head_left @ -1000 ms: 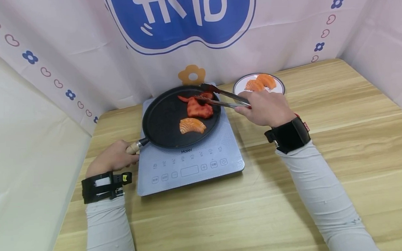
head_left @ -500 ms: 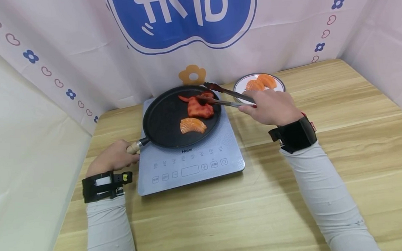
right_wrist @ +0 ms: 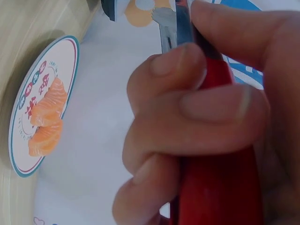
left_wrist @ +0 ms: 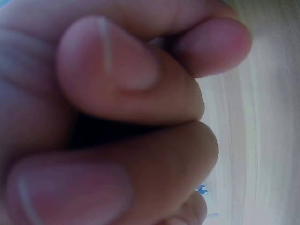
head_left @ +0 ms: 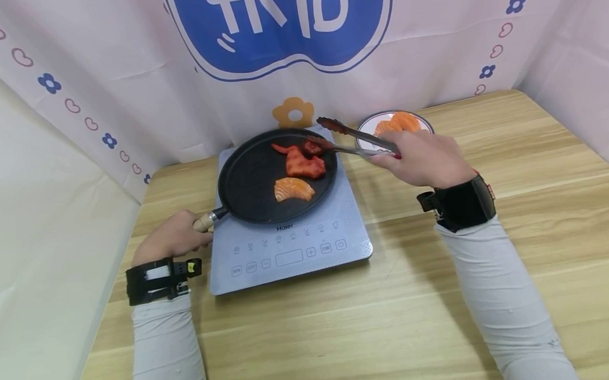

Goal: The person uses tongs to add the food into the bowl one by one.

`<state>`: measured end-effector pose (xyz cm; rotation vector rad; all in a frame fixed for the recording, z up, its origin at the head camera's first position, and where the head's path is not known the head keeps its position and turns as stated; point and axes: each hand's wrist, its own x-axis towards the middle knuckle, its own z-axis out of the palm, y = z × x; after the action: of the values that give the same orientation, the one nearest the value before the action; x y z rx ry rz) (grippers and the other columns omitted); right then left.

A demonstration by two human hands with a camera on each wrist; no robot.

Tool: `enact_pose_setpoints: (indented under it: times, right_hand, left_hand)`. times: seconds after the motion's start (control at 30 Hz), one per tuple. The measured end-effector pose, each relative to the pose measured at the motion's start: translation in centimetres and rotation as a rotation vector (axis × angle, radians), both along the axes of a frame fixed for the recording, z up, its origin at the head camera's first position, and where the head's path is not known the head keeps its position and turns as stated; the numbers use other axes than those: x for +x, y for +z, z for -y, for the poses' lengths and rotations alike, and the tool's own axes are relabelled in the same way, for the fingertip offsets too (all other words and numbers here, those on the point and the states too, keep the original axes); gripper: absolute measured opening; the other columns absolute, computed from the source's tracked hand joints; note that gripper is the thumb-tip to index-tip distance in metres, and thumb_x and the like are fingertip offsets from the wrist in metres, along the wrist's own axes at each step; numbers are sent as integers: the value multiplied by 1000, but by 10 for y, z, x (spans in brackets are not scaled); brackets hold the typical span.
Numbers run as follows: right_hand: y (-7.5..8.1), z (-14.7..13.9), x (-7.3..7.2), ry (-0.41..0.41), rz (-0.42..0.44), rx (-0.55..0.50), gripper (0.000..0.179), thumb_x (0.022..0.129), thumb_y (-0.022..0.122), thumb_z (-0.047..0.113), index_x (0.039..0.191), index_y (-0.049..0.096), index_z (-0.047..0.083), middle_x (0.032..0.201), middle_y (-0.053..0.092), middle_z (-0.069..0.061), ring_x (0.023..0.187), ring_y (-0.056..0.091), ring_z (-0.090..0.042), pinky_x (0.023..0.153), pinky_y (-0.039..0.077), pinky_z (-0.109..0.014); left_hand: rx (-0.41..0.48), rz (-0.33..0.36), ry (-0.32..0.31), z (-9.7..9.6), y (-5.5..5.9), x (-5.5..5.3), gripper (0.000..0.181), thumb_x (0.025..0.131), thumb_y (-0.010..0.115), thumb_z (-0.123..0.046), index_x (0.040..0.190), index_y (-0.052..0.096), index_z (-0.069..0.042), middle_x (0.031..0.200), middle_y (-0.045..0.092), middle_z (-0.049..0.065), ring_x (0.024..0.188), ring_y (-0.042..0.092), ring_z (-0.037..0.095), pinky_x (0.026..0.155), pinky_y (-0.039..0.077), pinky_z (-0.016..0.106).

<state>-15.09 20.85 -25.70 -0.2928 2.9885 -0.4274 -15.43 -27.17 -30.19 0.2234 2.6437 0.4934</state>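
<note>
My left hand (head_left: 174,237) grips the wooden handle (head_left: 203,222) of a flat black frying pan (head_left: 249,183). In the left wrist view its fingers (left_wrist: 159,154) are curled tightly, and the handle is hidden. My right hand (head_left: 429,157) holds tongs (head_left: 365,137), with fingers wrapped round the red handle (right_wrist: 211,187) in the right wrist view. The tongs' tips stand apart over the pan's far right rim, nothing visibly pinched between them. A red roasted chicken wing (head_left: 303,163) lies in the pan, the lower tip near its upper right end. An orange salmon slice (head_left: 293,189) lies in front of it.
The pan sits on a grey induction cooktop (head_left: 292,271). Behind the right hand, a plate (right_wrist: 70,51) holds salmon slices (right_wrist: 47,122). A printed curtain (head_left: 145,95) hangs behind the wooden table (head_left: 340,334).
My right hand and the tongs have moved right and slightly back, drawing the tips away from the chicken wing's middle. The wing, salmon slice, pan and left hand have stayed in place.
</note>
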Motion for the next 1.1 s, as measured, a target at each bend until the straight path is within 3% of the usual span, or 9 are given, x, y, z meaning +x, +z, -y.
enact_pose_setpoints:
  times: [0.37, 0.63, 0.8, 1.1]
  right_hand:
    - [3, -15, 6, -32, 34, -12, 67, 105, 46, 60, 165, 36, 29, 139, 62, -19, 109, 59, -38, 75, 47, -48]
    - [3, -33, 10, -80, 42, -38, 71, 104, 47, 62, 163, 39, 22, 124, 65, -20, 98, 60, -36, 68, 45, -46]
    - [3, -41, 12, -100, 50, -35, 74, 103, 45, 65, 164, 38, 23, 118, 66, -16, 95, 61, -34, 67, 45, -45]
    - [5, -53, 12, -116, 85, -19, 80, 103, 41, 69, 167, 30, 20, 138, 61, -23, 107, 58, -40, 74, 47, -53]
  left_hand:
    - [13, 11, 8, 0, 0, 2, 16, 93, 65, -18, 86, 65, -3, 72, 67, 4, 59, 55, 14, 53, 45, 27]
    - [14, 4, 8, 0, 2, 2, 17, 93, 66, -18, 84, 65, -4, 70, 67, 3, 57, 54, 13, 52, 45, 26]
    - [13, 3, 5, 0, 1, 2, 16, 93, 66, -17, 84, 64, -4, 70, 66, 3, 58, 54, 14, 52, 45, 27]
    - [22, 1, 5, 0, 1, 2, 16, 93, 66, -17, 83, 64, -4, 69, 66, 2, 57, 53, 13, 52, 44, 26]
